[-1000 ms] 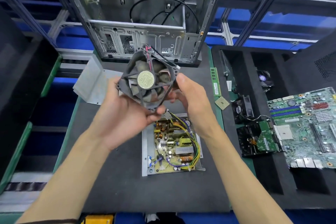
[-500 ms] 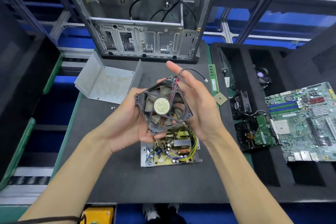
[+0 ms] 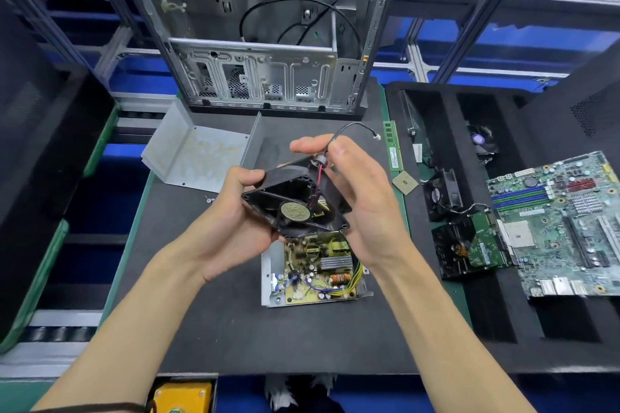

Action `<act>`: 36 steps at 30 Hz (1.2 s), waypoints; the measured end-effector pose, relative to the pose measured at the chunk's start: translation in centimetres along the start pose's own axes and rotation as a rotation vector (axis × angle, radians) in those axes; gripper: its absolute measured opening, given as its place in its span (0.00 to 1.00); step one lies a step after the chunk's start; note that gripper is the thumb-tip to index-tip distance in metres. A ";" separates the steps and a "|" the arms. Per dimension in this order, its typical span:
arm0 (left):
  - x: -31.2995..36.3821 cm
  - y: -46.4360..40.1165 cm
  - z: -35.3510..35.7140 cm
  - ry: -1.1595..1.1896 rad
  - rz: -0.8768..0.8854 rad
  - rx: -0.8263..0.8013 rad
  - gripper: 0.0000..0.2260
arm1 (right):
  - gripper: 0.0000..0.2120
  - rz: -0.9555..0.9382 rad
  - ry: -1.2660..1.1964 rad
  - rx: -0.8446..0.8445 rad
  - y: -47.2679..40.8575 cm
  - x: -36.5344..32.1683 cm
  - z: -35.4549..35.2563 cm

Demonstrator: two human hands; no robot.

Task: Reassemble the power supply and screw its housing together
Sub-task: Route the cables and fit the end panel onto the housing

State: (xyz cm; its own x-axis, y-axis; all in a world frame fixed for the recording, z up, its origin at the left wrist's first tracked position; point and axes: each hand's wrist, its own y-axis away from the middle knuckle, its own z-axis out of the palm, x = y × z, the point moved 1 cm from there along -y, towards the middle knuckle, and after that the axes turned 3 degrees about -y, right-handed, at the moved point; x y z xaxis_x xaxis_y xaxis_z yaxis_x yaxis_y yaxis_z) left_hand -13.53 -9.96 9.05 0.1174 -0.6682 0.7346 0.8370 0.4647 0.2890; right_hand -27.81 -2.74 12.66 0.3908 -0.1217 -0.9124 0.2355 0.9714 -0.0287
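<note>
A dusty black cooling fan [image 3: 295,203] with a round gold label is held tilted above the mat by both hands. My left hand [image 3: 231,214] grips its left edge. My right hand [image 3: 355,191] supports its right side and pinches the fan's black and red cable [image 3: 355,127] near the frame; the white plug hangs free. Below the fan lies the open power supply [image 3: 312,273], its yellow circuit board in a grey metal base, partly hidden by the fan. The bent grey housing cover [image 3: 201,154] lies at the mat's back left, with small screws [image 3: 209,199] beside it.
An empty computer case [image 3: 265,43] stands at the back of the black mat [image 3: 235,329]. A RAM stick [image 3: 394,151] and a CPU chip [image 3: 405,182] lie to the right. The foam tray [image 3: 486,312] at right holds fans, a heatsink and a motherboard [image 3: 567,221].
The fan has come down from in front of the case towards the power supply and tilted flatter. My right hand has shifted onto the fan's cable.
</note>
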 end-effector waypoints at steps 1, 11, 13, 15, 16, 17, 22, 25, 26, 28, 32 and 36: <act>0.1 0.0 0.1 -0.003 0.015 0.005 0.25 | 0.15 -0.010 -0.014 0.001 0.0 0.0 0.0; 0.9 0.3 -0.5 -0.356 0.123 0.224 0.17 | 0.16 -0.073 -0.127 0.023 -0.2 0.8 -1.5; 0.9 0.3 -0.7 -0.389 0.134 0.239 0.17 | 0.15 -0.065 -0.171 -0.007 -0.1 1.0 -1.7; 0.7 0.2 -0.9 -0.424 0.135 0.278 0.18 | 0.15 -0.051 -0.193 -0.021 0.0 1.1 -1.8; 0.7 0.1 -0.9 -0.444 0.129 0.299 0.19 | 0.15 -0.043 -0.204 -0.020 0.0 1.1 -1.8; 0.6 0.0 -1.0 -0.455 0.119 0.322 0.19 | 0.16 -0.033 -0.216 -0.015 0.1 1.2 -1.8; 0.5 -0.4 -1.1 -0.476 0.101 0.353 0.24 | 0.15 0.021 -0.301 0.043 0.2 1.1 -1.9; 0.5 0.1 -1.0 -0.543 0.131 0.283 0.30 | 0.15 0.053 -0.410 0.094 0.0 1.0 -2.0; 0.5 0.3 -1.0 -0.564 0.155 0.286 0.26 | 0.15 0.078 -0.444 0.111 -0.1 1.0 -2.1; 0.6 0.8 -0.8 -0.667 0.234 0.283 0.18 | 0.15 0.128 -0.449 0.150 -0.1 1.1 -2.4; 1.4 1.9 -0.7 -0.843 0.350 0.351 0.09 | 0.16 0.143 -0.243 0.253 0.0 1.4 -3.2; 2.4 2.6 -0.9 -0.941 0.413 0.358 0.12 | 0.12 0.118 -0.033 0.244 0.2 1.4 -3.9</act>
State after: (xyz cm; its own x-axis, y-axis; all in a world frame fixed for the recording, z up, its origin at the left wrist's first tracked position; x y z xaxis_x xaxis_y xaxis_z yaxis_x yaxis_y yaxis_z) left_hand -10.56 -10.92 11.02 -0.2307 0.2203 0.9477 0.6047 0.7956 -0.0377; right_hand -30.69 -1.90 9.76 0.4563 -0.0210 -0.8896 0.3922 0.9021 0.1799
